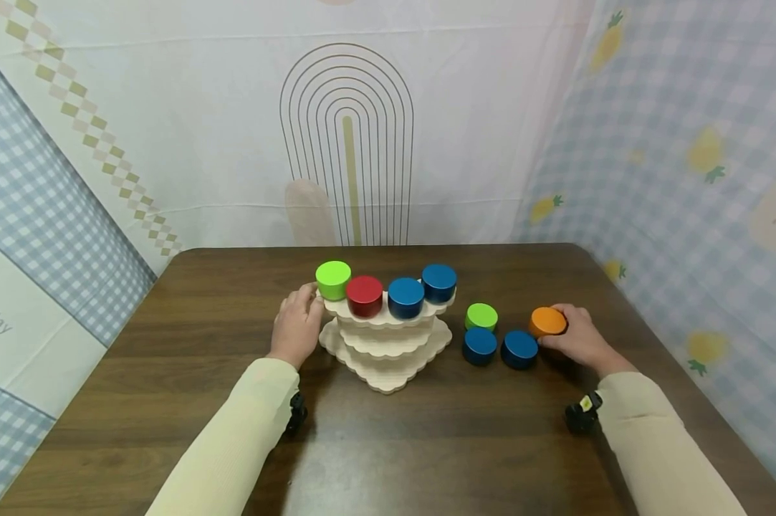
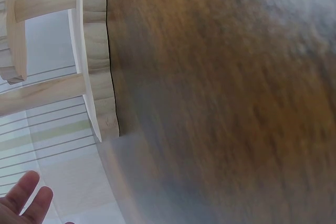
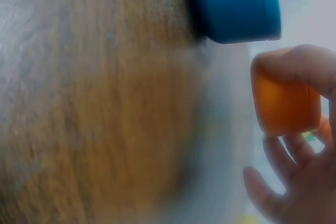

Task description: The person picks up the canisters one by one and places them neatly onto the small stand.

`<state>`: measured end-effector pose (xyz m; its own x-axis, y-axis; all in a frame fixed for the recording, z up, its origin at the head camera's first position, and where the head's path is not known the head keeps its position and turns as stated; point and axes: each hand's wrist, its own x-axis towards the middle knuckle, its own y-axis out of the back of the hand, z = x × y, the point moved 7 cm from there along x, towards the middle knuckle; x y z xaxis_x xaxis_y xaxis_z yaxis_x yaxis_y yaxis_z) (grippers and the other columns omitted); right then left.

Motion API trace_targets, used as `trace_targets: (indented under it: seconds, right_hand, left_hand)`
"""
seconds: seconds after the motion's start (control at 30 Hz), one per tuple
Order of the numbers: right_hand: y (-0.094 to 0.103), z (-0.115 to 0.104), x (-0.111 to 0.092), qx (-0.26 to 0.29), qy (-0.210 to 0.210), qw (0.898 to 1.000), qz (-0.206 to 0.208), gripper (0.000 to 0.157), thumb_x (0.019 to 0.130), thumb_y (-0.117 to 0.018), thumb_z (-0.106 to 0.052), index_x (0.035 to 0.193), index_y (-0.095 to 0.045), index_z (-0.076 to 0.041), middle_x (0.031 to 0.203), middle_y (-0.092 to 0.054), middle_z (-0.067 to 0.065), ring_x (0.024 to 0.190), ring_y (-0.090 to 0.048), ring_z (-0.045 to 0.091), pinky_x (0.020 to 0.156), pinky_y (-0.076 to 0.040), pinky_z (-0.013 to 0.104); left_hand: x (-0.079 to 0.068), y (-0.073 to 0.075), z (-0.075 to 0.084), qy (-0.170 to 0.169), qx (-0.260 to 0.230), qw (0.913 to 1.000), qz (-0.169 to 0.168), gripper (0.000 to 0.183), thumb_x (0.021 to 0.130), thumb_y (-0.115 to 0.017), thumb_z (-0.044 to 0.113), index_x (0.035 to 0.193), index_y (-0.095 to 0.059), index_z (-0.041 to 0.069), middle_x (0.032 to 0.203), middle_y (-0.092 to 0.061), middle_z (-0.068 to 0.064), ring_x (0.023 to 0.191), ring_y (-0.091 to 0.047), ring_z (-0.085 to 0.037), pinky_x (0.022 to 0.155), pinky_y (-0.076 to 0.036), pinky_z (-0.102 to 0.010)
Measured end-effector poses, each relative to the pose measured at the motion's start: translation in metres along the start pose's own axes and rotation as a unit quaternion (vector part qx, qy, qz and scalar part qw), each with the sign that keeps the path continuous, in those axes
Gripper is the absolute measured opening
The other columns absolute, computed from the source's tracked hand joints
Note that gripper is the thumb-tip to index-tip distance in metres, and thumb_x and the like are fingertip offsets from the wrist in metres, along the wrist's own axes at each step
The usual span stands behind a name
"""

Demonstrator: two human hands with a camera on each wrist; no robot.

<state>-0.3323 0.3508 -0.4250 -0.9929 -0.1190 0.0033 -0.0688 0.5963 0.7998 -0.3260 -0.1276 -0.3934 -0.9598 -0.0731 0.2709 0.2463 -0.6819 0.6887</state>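
Note:
My left hand (image 1: 295, 326) holds the left edge of a pale wooden tiered stand (image 1: 388, 345) with scalloped tiers, its fingertips right beside a green cylindrical block (image 1: 332, 279). In the left wrist view, outstretched fingers (image 2: 23, 195) show low at the left; the grip itself is out of frame. The stand's top tier also carries a red block (image 1: 365, 296) and two blue ones. At the right, my right hand (image 1: 581, 335) grips an orange cylindrical block (image 1: 547, 322) between thumb and fingers. The right wrist view shows that orange block (image 3: 286, 103) close to a blue block (image 3: 236, 6).
Left of the orange block, a green block (image 1: 481, 317) and two blue blocks (image 1: 479, 345) stand close together on the dark wooden table (image 1: 426, 444). A patterned cloth (image 1: 465, 129) hangs behind the table's far edge, and a checked cloth (image 1: 671, 236) hangs along the right.

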Motion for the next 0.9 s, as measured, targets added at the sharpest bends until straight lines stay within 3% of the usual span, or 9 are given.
trace_targets:
  seconds: [0.23, 0.5, 0.9]
  right_hand:
    - [0.011, -0.012, -0.006, -0.008, 0.002, 0.999, 0.037, 0.072, 0.082, -0.071, -0.018, 0.134, -0.034, 0.016, 0.126, -0.033, 0.035, 0.11, -0.033, 0.046, 0.091, -0.034, 0.062]
    - [0.018, -0.04, -0.014, -0.002, 0.022, 0.997, 0.075, 0.07, 0.082, -0.072, -0.018, 0.131, -0.036, 0.016, 0.124, -0.034, 0.034, 0.107, -0.035, 0.043, 0.086, -0.037, 0.057]
    - [-0.004, -0.088, -0.022, 0.03, 0.016, 0.998, 0.057, 0.067, 0.083, -0.072, -0.016, 0.133, -0.036, 0.01, 0.128, -0.031, 0.031, 0.107, -0.04, 0.041, 0.092, -0.04, 0.061]
  left_hand:
    - [0.0, 0.0, -0.001, 0.001, -0.001, 1.0, 0.0, 0.044, 0.1, -0.036, 0.032, 0.137, -0.05, 0.011, 0.124, -0.056, -0.018, 0.116, -0.048, -0.035, 0.096, -0.037, -0.055]
    - [-0.001, 0.0, 0.0, 0.002, -0.005, 1.0, -0.005, 0.044, 0.101, -0.035, 0.032, 0.138, -0.049, 0.011, 0.125, -0.056, -0.018, 0.117, -0.048, -0.035, 0.098, -0.037, -0.055]
    - [-0.001, 0.0, 0.0, 0.004, -0.009, 1.0, -0.002, 0.044, 0.1, -0.036, 0.032, 0.137, -0.049, 0.011, 0.125, -0.056, -0.018, 0.118, -0.048, -0.035, 0.098, -0.036, -0.056]
